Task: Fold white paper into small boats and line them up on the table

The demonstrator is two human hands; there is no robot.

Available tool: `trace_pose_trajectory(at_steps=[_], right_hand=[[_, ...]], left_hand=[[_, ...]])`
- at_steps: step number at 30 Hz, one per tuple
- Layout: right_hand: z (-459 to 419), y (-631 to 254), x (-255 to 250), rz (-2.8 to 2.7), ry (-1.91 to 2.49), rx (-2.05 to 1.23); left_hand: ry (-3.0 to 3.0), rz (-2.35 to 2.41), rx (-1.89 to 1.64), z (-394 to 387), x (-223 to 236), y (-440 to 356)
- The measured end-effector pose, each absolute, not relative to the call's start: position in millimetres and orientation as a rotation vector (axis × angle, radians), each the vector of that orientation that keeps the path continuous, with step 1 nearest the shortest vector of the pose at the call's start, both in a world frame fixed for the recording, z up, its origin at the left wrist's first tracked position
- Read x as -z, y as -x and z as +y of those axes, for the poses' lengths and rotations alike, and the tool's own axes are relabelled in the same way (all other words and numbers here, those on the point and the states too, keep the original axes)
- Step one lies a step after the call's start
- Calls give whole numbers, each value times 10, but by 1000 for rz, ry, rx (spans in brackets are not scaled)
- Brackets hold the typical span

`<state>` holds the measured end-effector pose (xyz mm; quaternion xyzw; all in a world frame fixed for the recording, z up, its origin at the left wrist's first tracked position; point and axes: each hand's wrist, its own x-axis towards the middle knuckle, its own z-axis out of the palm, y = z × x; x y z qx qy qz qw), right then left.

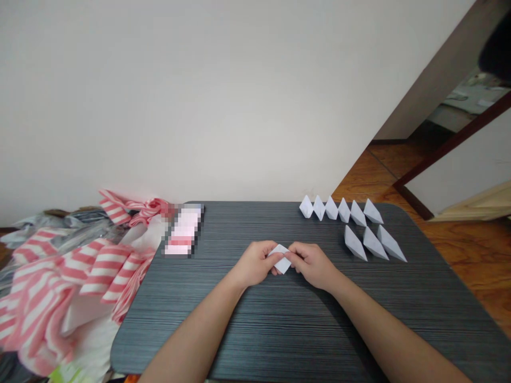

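Between my two hands is a small piece of folded white paper (283, 265), diamond-shaped as I see it, held above the middle of the dark table. My left hand (257, 263) pinches its left side, thumb on top and fingers beneath. On the other side my right hand (313, 264) grips the right corner, its thumb close to the left thumb. The fingers partly cover the paper, so its underside is hidden. To the right, folded paper boats (374, 244) of the same white paper stand in two rows.
The dark wood-grain table (255, 330) meets a pale wall at its far edge. A blurred-out phone-like object (181, 231) lies at the table's left. Red-and-white striped cloth (59, 276) is heaped beside the table. At the right are wooden floor (367, 175) and a doorway.
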<state>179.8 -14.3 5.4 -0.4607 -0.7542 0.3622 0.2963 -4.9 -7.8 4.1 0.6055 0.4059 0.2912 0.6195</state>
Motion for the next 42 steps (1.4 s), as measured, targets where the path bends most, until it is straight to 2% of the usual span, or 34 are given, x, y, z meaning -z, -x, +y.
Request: trace_pose_trajectory(at_steps=[17, 42], right_hand=[[-132, -1847, -7, -1731, 1348, -1266], [-121, -1911, 13, -1693, 1281, -1303]], left_hand=[[-1277, 860, -664, -54, -71, 63], [-1157, 867, -705, -27, -23, 88]])
